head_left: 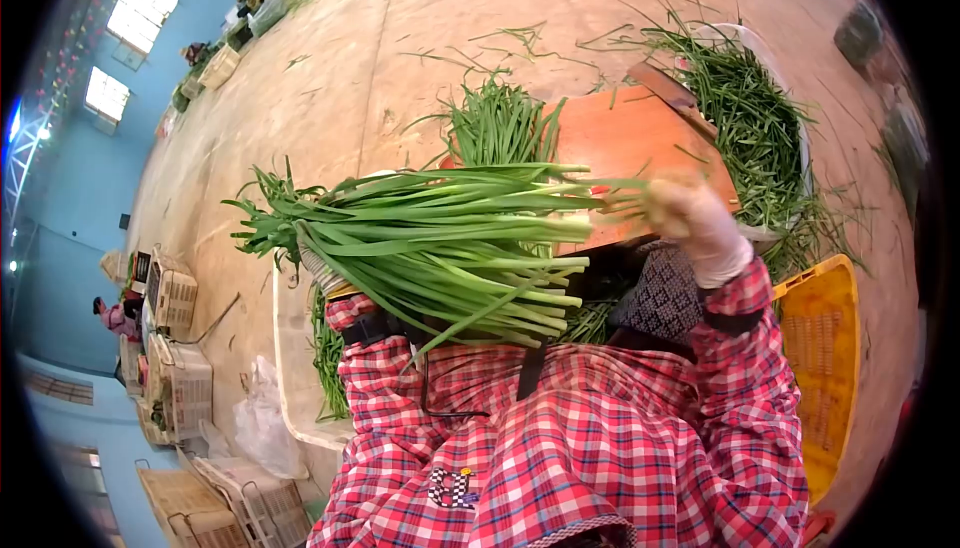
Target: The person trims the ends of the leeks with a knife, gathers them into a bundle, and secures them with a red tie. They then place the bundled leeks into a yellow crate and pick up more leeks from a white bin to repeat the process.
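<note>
A large bunch of garlic chives [440, 238] lies across my left hand [318, 266], pale cut ends to the right and leafy tips to the left. Only a striped glove edge of that hand shows; leaves cover its fingers. My right hand [690, 223], in a pale glove and blurred by motion, is closed just right of the pale stalk ends. Thin yellowish-green strands [625, 198] stick out of its fingers toward the bunch. Beneath and beyond it is an orange board [630, 148], with another pile of chives [498, 126] at its left edge.
A white tub heaped with loose green leaves [745, 118] stands at the far right. Nearby is a yellow basket [825, 358]. A white crate [297, 388] stands at my left, near a plastic bag [268, 418]. Stacked crates [180, 388] and people are farther left.
</note>
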Demonstrator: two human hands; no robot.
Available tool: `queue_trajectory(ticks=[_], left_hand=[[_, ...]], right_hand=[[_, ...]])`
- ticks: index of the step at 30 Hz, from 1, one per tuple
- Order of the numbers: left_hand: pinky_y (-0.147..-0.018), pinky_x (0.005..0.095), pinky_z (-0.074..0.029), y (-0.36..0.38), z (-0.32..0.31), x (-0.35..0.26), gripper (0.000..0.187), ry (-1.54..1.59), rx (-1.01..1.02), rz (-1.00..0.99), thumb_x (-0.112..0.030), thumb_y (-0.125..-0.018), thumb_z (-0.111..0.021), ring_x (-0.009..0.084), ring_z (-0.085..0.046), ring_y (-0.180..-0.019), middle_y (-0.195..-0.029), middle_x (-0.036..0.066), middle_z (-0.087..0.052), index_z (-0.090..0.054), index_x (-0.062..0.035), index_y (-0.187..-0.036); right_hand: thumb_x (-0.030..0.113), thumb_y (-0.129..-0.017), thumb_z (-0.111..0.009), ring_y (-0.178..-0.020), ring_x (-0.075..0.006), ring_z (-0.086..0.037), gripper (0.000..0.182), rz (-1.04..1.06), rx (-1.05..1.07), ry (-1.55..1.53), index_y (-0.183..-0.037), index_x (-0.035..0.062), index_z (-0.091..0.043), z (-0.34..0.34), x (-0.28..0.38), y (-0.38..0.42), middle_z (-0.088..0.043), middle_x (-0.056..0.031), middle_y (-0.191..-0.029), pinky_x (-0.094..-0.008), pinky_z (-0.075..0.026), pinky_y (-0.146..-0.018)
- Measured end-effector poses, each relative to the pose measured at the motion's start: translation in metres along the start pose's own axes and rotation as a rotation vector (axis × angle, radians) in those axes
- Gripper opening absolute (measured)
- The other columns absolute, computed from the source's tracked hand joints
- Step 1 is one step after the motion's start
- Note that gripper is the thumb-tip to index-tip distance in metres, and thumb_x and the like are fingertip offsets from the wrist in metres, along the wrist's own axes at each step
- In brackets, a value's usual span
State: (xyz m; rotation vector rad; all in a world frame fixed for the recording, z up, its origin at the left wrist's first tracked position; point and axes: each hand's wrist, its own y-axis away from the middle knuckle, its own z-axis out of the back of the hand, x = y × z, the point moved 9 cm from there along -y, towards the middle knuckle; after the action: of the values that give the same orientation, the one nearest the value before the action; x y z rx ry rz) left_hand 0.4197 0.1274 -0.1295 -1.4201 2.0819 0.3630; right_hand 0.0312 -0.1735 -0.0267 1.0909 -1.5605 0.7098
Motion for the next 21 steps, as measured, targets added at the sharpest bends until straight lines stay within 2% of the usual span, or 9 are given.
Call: queue_trajectory(ticks=[2, 3, 6, 8, 10, 12, 15, 18, 21], left_hand=[[-0.094, 0.0428, -0.042, -0.002, 0.000, 0.000, 0.041, -0.072, 0.192, 0.007, -0.037, -0.093, -0.040, 0.0290, -0.051, -0.106, -0.118, 0.014, -0.053, -0.047, -0.0063, -0.120], [-0.102, 0.0376, -0.035, 0.000, -0.008, 0.001, 0.046, -0.147, 0.387, 0.013, -0.035, -0.098, -0.033, 0.0246, -0.044, -0.118, -0.133, 0.011, -0.043, -0.036, -0.0075, -0.134], [-0.102, 0.0394, -0.034, -0.010, 0.004, 0.002, 0.051, -0.135, 0.375, 0.079, -0.041, -0.096, -0.034, 0.0262, -0.043, -0.118, -0.134, 0.012, -0.043, -0.038, -0.0065, -0.133], [-0.098, 0.0430, -0.037, 0.022, -0.048, -0.005, 0.054, -0.020, 0.081, 0.073, -0.048, -0.092, -0.035, 0.0305, -0.049, -0.111, -0.125, 0.015, -0.051, -0.051, -0.0047, -0.120], [-0.097, 0.0439, -0.038, -0.005, -0.009, -0.013, 0.048, -0.024, 0.018, 0.089, -0.043, -0.093, -0.034, 0.0315, -0.051, -0.106, -0.120, 0.014, -0.055, -0.054, -0.0046, -0.115], [-0.096, 0.0438, -0.039, -0.009, -0.013, -0.020, 0.046, 0.000, 0.045, 0.053, -0.039, -0.093, -0.034, 0.0315, -0.052, -0.105, -0.119, 0.015, -0.055, -0.055, -0.0042, -0.115], [-0.097, 0.0438, -0.038, 0.008, -0.065, -0.021, 0.045, -0.129, 0.042, 0.063, -0.036, -0.095, -0.033, 0.0306, -0.050, -0.110, -0.123, 0.016, -0.053, -0.051, -0.0043, -0.119], [-0.098, 0.0451, -0.038, -0.007, -0.060, -0.021, 0.043, -0.045, 0.122, 0.042, -0.036, -0.094, -0.038, 0.0304, -0.050, -0.111, -0.123, 0.017, -0.052, -0.051, -0.0045, -0.120], [-0.099, 0.0473, -0.038, -0.011, -0.064, -0.019, 0.044, 0.021, 0.205, 0.055, -0.037, -0.092, -0.039, 0.0316, -0.052, -0.110, -0.120, 0.018, -0.054, -0.053, -0.0044, -0.118]], right_hand=[[0.019, -0.086, -0.053, -0.039, -0.0056, -0.036, 0.023, 0.164, -0.159, -0.057, -0.066, 0.0097, -0.050, 0.034, 0.029, 0.015, -0.040, 0.0034, -0.050, -0.0186, -0.034, -0.042], [0.017, -0.085, -0.053, -0.038, -0.0081, -0.040, 0.023, 0.193, -0.115, -0.120, -0.064, 0.0095, -0.048, 0.064, 0.033, 0.021, -0.058, -0.0017, -0.065, -0.0212, -0.037, -0.039], [0.026, -0.091, -0.051, -0.054, -0.0069, -0.039, 0.018, 0.369, -0.448, 0.012, -0.083, 0.0105, -0.052, 0.171, 0.064, 0.055, -0.031, 0.0073, -0.059, -0.0192, -0.033, -0.054], [0.028, -0.088, -0.054, -0.055, -0.0035, -0.038, 0.021, 0.337, -0.683, 0.086, -0.085, 0.0074, -0.057, 0.238, 0.057, 0.073, -0.041, 0.0074, -0.062, -0.0196, -0.032, -0.051], [0.028, -0.086, -0.055, -0.061, -0.0064, -0.046, 0.026, -0.039, -1.098, 0.982, -0.095, 0.0041, -0.061, 0.298, 0.036, 0.100, -0.051, 0.0037, -0.066, -0.0215, -0.038, -0.057], [0.025, -0.083, -0.058, -0.069, -0.0098, -0.053, 0.027, 0.199, -0.763, 0.765, -0.095, 0.0013, -0.064, 0.207, 0.026, 0.064, -0.059, -0.0023, -0.073, -0.0248, -0.044, -0.066], [0.018, -0.085, -0.053, -0.092, -0.0182, -0.061, 0.027, -0.022, -0.031, 0.557, -0.099, -0.0005, -0.065, 0.033, -0.022, 0.017, -0.066, -0.0127, -0.101, -0.0313, -0.047, -0.083], [0.030, -0.086, -0.051, -0.104, -0.0282, -0.058, 0.044, 0.197, 0.193, 0.615, -0.116, -0.0020, -0.056, -0.040, -0.039, -0.016, -0.062, -0.0181, -0.109, -0.0329, -0.043, -0.091], [0.030, -0.084, -0.052, -0.102, -0.0296, -0.058, 0.040, 0.082, 0.197, 0.681, -0.112, 0.0030, -0.059, -0.059, -0.081, -0.052, -0.062, -0.0168, -0.109, -0.0344, -0.043, -0.090]])
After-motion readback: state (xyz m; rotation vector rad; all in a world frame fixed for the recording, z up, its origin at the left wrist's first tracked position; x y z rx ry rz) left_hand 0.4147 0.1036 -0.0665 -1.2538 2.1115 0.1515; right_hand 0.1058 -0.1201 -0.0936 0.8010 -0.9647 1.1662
